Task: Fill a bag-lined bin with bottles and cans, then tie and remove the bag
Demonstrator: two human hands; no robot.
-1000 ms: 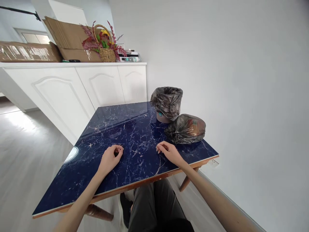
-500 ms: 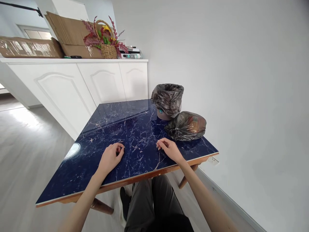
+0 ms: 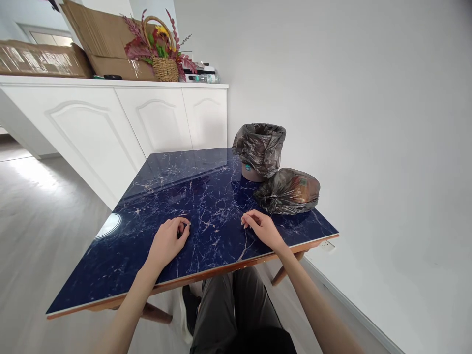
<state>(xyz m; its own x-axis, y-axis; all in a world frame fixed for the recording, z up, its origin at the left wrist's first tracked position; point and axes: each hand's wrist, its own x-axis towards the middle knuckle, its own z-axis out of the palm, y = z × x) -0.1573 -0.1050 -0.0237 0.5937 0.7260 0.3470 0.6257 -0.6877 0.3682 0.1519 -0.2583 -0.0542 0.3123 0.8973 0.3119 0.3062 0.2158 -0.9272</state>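
Note:
My left hand rests on the dark blue marbled table near its front edge. Its fingers curl in and the thumb comes close to the index fingertip, with nothing seen between them. To the right, my right hand lies on the same surface, fingers loosely curled together and holding nothing I can see. Just beyond it is a filled black plastic bag, lying on its side with something orange-brown showing through. Behind that bag stands a small bin lined with a black bag folded over its rim.
A white cabinet stands beyond the table. On it are cardboard boxes, a wicker basket of flowers and a plastic bottle. A white wall runs along the right side, with a socket low down.
The view has shifted slightly, so the cabinet and the things on it sit higher in the picture. Both hands keep their place and shape on the table.

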